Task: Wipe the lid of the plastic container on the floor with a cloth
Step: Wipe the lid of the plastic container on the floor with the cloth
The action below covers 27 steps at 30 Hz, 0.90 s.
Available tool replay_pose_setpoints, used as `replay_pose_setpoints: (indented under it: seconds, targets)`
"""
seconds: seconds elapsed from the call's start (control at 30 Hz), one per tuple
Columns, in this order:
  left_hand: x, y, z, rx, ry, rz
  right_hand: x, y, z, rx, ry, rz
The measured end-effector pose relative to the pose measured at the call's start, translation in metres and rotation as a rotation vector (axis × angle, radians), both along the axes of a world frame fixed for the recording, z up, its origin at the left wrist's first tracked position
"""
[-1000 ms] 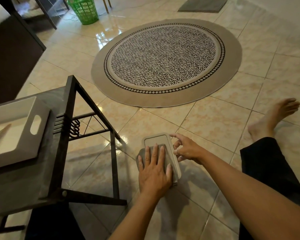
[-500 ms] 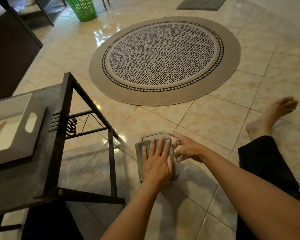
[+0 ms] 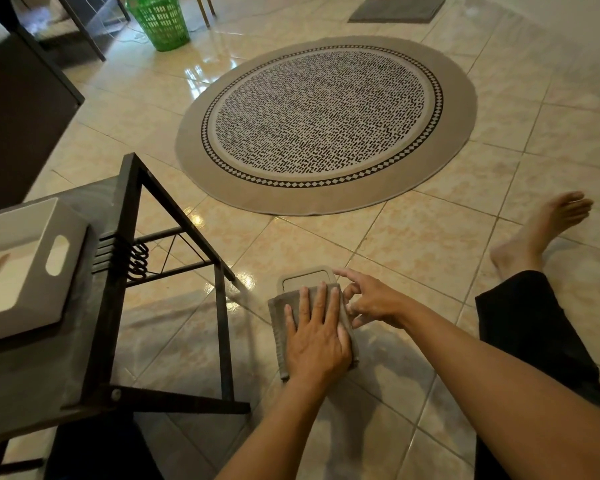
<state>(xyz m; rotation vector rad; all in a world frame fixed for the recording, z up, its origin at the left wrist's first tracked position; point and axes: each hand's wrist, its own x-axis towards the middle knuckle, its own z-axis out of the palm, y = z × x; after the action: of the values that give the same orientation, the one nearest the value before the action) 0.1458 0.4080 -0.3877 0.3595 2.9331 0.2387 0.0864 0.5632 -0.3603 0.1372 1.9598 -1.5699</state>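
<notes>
Down on the floor (image 3: pixel 413 244), just right of the table (image 3: pixel 125 209): lid (image 3: pixel 307 277) flat on the tile, mostly buried under the cloth (image 3: pixel 277 327). Only the far end showing, with its raised inner panel.

Left hand (image 3: pixel 314 336) pressed palm-down on the cloth, fingers straight and a little spread. Not clamped on anything, simply bearing down, likely so the whole width gets rubbed at once. Right hand (image 3: pixel 371 299) at the lid's right edge, fingers loosely curled and apart, tips touching or nearly touching the rim; probably there as a stop, since a light plastic lid on glossy tile would slide under the wipe. Whether actually pinching the edge, cannot tell.

Long axis running away from the body, tilted slightly right at the near end, rounded far end aimed toward the rug (image 3: pixel 326 123). Cloth lying along the same line, so strokes most naturally going lengthwise, near to far. Far strip not yet covered.
</notes>
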Motion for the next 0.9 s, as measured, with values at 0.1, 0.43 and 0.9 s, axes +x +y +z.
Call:
replay_pose_setpoints:
  seconds: [0.1, 0.43, 0.9]
  targets:
    - [-0.02, 0.001, 0.003, -0.01, 0.016, -0.041, 0.0, 0.0, 0.0, -0.002, 0.004, 0.006]
    - [-0.004, -0.005, -0.007, 0.01, 0.004, 0.055, -0.004, -0.002, -0.002, -0.006, -0.008, 0.004]
    - [-0.006, -0.001, -0.004, 0.003, -0.01, 0.076, 0.0, -0.001, 0.001, -0.021, -0.011, -0.015]
